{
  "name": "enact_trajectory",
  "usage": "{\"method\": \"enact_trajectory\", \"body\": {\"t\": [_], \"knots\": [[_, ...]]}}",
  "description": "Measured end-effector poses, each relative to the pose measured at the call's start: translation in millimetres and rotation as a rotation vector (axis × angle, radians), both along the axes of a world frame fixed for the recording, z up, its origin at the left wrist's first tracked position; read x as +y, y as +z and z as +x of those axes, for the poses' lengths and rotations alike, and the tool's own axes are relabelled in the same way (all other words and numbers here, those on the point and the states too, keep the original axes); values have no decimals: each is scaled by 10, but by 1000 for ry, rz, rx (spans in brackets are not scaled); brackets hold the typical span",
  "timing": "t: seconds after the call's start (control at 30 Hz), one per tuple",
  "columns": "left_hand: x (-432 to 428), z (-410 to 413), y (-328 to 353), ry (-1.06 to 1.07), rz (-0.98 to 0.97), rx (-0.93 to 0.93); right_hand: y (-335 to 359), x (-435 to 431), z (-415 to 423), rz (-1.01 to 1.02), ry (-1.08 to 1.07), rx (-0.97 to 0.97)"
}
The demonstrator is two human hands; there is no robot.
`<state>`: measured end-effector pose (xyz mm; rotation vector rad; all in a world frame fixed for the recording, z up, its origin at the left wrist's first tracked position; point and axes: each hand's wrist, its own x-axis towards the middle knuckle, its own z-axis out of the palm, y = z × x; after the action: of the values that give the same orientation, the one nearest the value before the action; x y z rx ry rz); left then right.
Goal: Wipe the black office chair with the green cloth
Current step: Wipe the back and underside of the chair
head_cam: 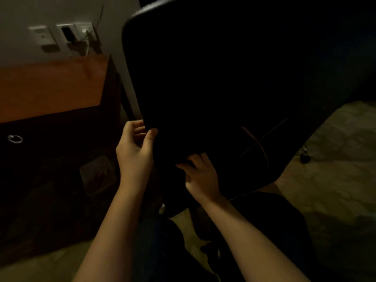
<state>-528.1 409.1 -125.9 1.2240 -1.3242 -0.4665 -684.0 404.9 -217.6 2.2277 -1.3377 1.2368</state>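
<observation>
The black office chair (234, 78) fills the centre and upper right of the frame. Its broad, rounded backrest is smooth and matte, with faint reddish lines low on the right. My left hand (135, 147) grips its left edge, thumb flat on the back face and fingers curled round the rim. My right hand (200, 176) rests lower on the backrest, fingers bent against it; it is too dark to tell whether they hold anything. At left is an orange-brown wooden surface (50, 88) above a dark front with a metal ring pull (14, 138). White wall sockets (67, 34) sit at upper left, and pale mottled floor (335, 159) lies at right.
</observation>
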Motion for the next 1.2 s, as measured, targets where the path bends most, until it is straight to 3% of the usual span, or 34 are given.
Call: {"method": "enact_trajectory", "body": {"t": [0.33,0.6,0.8,1.0,1.2], "knots": [[-59,89,-71,17,-5,-14,54,-59,146,18,12,-85],[-60,91,-55,-42,-8,18,794,-156,24,-405,-66,-342],[-53,78,-70,-57,-1,41,1272,-185,54,-533,-18,-560],[-37,122,-87,-48,24,77,1202,-149,192,-472,-34,-497],[-31,117,-72,-85,50,134,745,-100,294,-323,-4,-203]]}}
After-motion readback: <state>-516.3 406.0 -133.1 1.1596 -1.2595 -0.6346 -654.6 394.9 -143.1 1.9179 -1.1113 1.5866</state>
